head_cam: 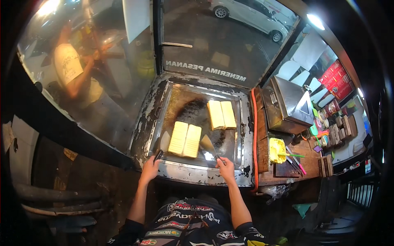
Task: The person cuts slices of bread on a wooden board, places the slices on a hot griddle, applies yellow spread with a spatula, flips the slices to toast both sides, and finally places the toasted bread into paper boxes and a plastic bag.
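Note:
On a flat metal griddle (197,107) lie two pairs of thick yellow bread slabs. The nearer bread pair (185,140) sits left of centre, the other bread pair (221,115) farther back at the right. My left hand (150,168) grips the dark handle of a metal spatula (165,141), whose blade stands at the left side of the nearer pair. My right hand (226,167) is closed on the handle of a second spatula (208,144), its blade just right of that same pair. Whether either blade touches the bread I cannot tell.
An orange hose (254,138) runs along the griddle's right side. Beyond it are a metal box (287,104), a tub of yellow spread (277,150), a pink-handled knife (301,169) and a dark board (284,170). Glass panes rise behind and left; a person (69,67) is outside.

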### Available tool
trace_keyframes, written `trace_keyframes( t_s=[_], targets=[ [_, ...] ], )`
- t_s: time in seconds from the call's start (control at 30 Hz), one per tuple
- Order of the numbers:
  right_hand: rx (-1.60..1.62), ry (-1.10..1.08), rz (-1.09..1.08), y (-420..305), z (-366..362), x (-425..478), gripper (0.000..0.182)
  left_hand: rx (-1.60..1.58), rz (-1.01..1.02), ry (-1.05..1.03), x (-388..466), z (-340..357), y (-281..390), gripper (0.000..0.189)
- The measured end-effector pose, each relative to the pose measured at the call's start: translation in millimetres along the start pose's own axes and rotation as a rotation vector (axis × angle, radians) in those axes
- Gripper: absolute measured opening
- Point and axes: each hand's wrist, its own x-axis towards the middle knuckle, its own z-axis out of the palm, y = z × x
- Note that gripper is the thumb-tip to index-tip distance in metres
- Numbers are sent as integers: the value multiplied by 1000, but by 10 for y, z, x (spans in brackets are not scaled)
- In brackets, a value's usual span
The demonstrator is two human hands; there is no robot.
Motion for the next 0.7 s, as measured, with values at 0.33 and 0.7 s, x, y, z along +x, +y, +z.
trace_keyframes(
  t_s=[0.33,0.7],
  targets=[
    [-112,-190,-110,-1264,1181,943,28,-349,-50,-218,-666,891,142,23],
    [-326,171,-255,-277,-22,413,26,-260,-101,154,-235,299,48,22]
  ],
)
